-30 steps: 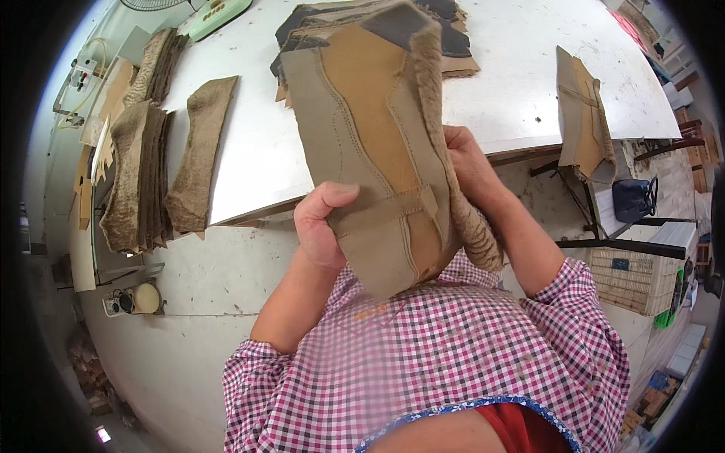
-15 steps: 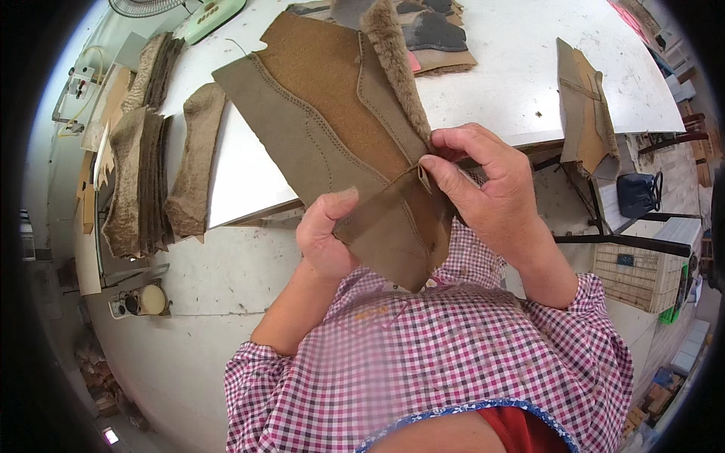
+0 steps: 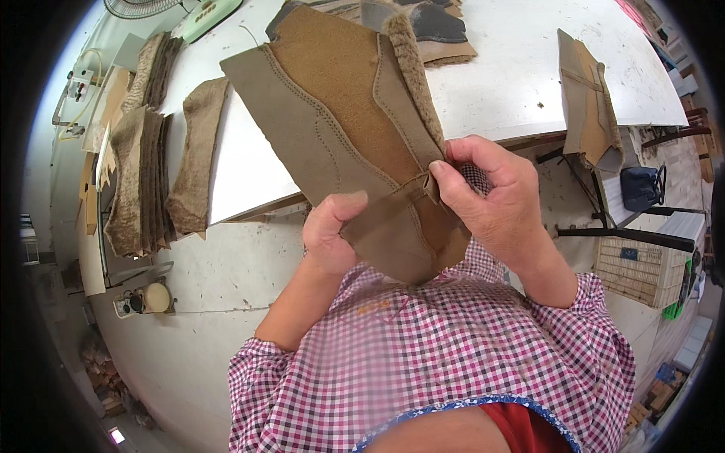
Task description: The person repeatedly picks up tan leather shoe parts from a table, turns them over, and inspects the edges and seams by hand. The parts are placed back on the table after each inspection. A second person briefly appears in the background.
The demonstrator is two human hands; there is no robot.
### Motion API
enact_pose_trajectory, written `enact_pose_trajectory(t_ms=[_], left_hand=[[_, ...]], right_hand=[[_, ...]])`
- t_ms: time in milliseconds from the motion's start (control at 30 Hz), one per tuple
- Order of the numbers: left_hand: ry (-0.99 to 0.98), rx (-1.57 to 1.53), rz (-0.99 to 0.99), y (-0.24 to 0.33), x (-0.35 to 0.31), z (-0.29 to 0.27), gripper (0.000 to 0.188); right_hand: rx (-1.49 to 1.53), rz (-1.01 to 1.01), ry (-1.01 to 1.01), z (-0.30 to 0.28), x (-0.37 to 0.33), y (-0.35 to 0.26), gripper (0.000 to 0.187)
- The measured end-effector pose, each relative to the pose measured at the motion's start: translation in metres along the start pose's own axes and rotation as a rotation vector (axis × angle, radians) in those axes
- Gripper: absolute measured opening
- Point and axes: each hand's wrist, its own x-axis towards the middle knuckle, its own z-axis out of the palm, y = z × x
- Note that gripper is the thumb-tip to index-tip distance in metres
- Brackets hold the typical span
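Observation:
Between my two hands is a stitched leather piece (image 3: 347,113), grey-brown with a tan suede middle panel and curly fleece along its right edge. My left hand (image 3: 332,230) grips its lower left edge, thumb on top and fingers hidden beneath. With thumb and forefinger, my right hand (image 3: 491,192) pinches the right edge at the cross seam, where a small fold sticks up. The lower flap tilts toward my checked smock (image 3: 453,340). A loose thread stands off the upper left corner.
Fleece pieces (image 3: 136,181) hang in a stack over the left edge of the white table (image 3: 498,83), with a single one (image 3: 198,151) beside them. A similar stitched piece (image 3: 589,102) lies at the right. Dark pieces (image 3: 430,30) are piled behind. A crate (image 3: 638,272) stands lower right.
The leather piece has shifted slightly right and its lower flap has swung a little, showing flatter. Both hands keep their grip on it.

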Motion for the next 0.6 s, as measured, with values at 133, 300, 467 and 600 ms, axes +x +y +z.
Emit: enact_pose_trajectory(t_ms=[133,300,467,600], left_hand=[[0.019,0.226,0.068,-0.009,-0.004,-0.004,0.056],[0.0,0.068,-0.054,-0.002,-0.005,0.009,0.061],[-0.104,-0.043,0.027,-0.004,-0.001,-0.005,0.06],[-0.205,-0.414,0.113,0.028,0.01,-0.02,0.046]], right_hand=[[-0.039,-0.146,0.054,0.004,-0.004,0.001,0.008],[0.001,-0.325,0.04,0.001,-0.004,0.001,0.007],[0.027,-0.39,0.022,-0.005,0.002,0.004,0.009],[-0.11,-0.617,-0.006,-0.011,0.013,0.015,0.012]])
